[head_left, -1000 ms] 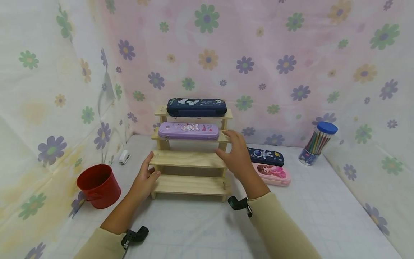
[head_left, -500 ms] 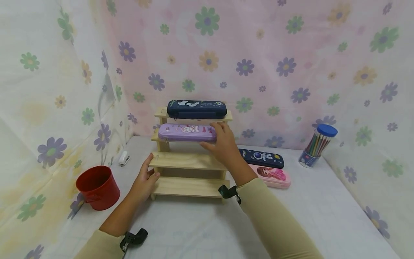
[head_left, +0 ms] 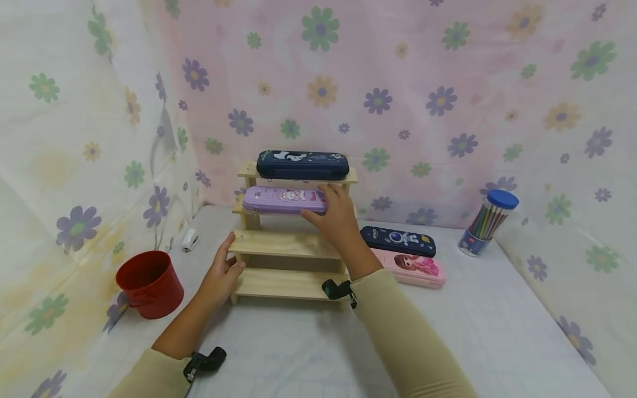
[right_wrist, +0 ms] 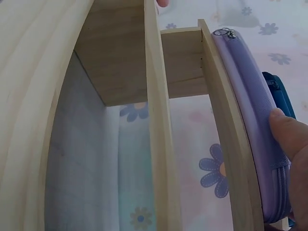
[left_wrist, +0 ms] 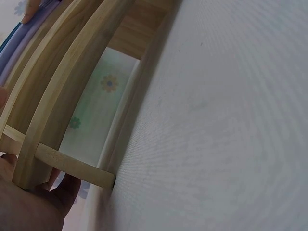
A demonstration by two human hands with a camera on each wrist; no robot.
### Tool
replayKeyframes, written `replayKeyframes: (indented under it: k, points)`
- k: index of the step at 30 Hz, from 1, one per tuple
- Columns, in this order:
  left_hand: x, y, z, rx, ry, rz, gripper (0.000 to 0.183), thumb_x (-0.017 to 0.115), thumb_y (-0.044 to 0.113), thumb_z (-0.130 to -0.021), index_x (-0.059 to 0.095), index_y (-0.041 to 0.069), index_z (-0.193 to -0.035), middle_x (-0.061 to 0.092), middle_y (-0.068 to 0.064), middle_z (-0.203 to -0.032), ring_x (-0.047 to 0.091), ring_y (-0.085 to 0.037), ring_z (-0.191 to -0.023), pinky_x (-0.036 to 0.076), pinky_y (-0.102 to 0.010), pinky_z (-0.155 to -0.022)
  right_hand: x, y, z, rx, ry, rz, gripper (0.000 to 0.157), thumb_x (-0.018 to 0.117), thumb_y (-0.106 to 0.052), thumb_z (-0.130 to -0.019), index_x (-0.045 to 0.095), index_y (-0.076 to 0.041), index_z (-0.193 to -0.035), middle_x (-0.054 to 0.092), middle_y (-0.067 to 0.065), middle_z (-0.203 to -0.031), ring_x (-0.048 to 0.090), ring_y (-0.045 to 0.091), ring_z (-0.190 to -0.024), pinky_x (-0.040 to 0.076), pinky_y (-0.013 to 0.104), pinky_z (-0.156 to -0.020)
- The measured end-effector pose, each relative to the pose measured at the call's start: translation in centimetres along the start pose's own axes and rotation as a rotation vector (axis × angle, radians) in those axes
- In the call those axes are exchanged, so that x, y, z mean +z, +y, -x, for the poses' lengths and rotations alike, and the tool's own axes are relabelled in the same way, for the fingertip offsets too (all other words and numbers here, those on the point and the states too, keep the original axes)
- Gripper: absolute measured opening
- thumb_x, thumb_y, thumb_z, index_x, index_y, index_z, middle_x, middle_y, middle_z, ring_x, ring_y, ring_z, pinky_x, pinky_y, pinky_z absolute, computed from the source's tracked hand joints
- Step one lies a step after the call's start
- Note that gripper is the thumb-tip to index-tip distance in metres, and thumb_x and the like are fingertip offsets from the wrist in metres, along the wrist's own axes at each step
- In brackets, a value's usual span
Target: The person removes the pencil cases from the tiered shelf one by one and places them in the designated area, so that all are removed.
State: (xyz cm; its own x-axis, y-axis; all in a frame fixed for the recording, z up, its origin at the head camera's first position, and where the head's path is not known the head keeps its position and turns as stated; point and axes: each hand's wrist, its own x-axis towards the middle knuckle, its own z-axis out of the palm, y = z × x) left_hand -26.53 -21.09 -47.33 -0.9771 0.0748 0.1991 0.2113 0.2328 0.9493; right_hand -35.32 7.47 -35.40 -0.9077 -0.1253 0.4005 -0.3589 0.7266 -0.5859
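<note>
A tiered wooden shelf (head_left: 286, 246) stands on the table. On its second tier from the top lies a purple pencil case (head_left: 278, 200) with a cartoon print. My right hand (head_left: 338, 221) grips this case at its right end, thumb on the front face and fingers over the top. The right wrist view shows the thumb (right_wrist: 288, 130) against the zippered side of the case. My left hand (head_left: 221, 273) holds the left end of the shelf, fingers around the side supports in the left wrist view. A dark blue panda pencil case (head_left: 302, 165) rests on the top tier.
Right of the shelf lie a navy astronaut pencil case (head_left: 398, 241) and a pink pencil case (head_left: 415, 270). A blue-lidded tub of pencils (head_left: 485, 226) stands farther right. A red bucket (head_left: 151, 284) and a small white stapler-like object (head_left: 190, 240) are at the left.
My right hand has moved left from beside the shelf onto the right end of the purple pencil case and now grips it. The left hand has stayed on the shelf.
</note>
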Motion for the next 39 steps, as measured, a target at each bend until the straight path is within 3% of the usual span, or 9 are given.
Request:
replayKeyframes:
  k: [16, 25, 39]
  points:
    - [0.0, 0.0, 0.0, 0.010, -0.004, 0.037, 0.076, 0.046, 0.005, -0.110, 0.005, 0.027, -0.170, 0.002, -0.003, -0.177, 0.023, -0.052, -0.155, 0.026, -0.066, -0.121, 0.3, -0.6, 0.3, 0.117, -0.015, 0.010, 0.085, 0.082, -0.059, -0.084, 0.051, -0.019, -0.152, 0.048, 0.006, -0.154, 0.053, 0.030, -0.131, 0.045, 0.050, -0.111]
    - [0.1, 0.2, 0.1, 0.001, -0.012, 0.043, 0.076, 0.046, 0.006, -0.110, 0.005, 0.028, -0.170, 0.002, -0.004, -0.177, 0.023, -0.052, -0.155, 0.027, -0.066, -0.121, -0.1, -0.3, 1.0, 0.096, 0.008, 0.004, 0.081, 0.085, -0.054, -0.083, 0.056, -0.018, -0.149, 0.054, 0.001, -0.150, 0.056, 0.027, -0.129, 0.046, 0.046, -0.111]
    - [0.0, 0.0, 0.1, -0.030, -0.010, 0.030, 0.076, 0.046, 0.007, -0.110, 0.004, 0.028, -0.170, 0.004, -0.006, -0.177, 0.023, -0.050, -0.156, 0.027, -0.067, -0.120, -1.3, -0.1, 2.9, 0.077, 0.022, -0.023, 0.080, 0.088, -0.048, -0.083, 0.057, -0.013, -0.148, 0.051, 0.006, -0.153, 0.048, 0.027, -0.142, 0.041, 0.049, -0.118]
